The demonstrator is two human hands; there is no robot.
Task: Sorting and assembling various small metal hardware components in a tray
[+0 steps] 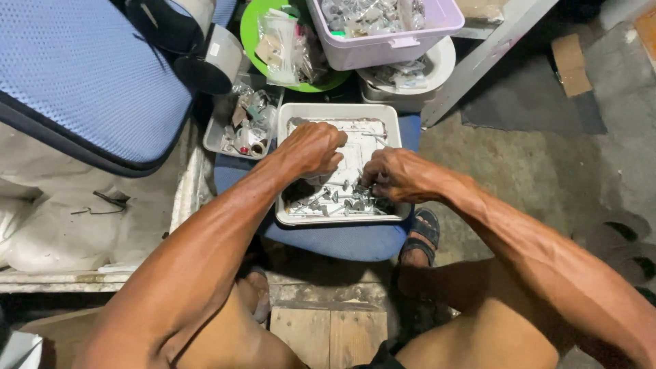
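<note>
A white rectangular tray rests on a blue seat in front of me. Several metal screws and bolts lie in its near half. My left hand hovers over the tray's middle with the fingers curled into a loose fist; what it grips is hidden. My right hand reaches in from the right, fingertips pinched down among the screws at the tray's near right side. Whether a screw sits between those fingers is hidden.
A small clear tray of mixed hardware sits left of the white tray. Beyond are a green plate with plastic bags, a lilac bin of parts and a white bowl. A blue cushion lies left. Concrete floor at right.
</note>
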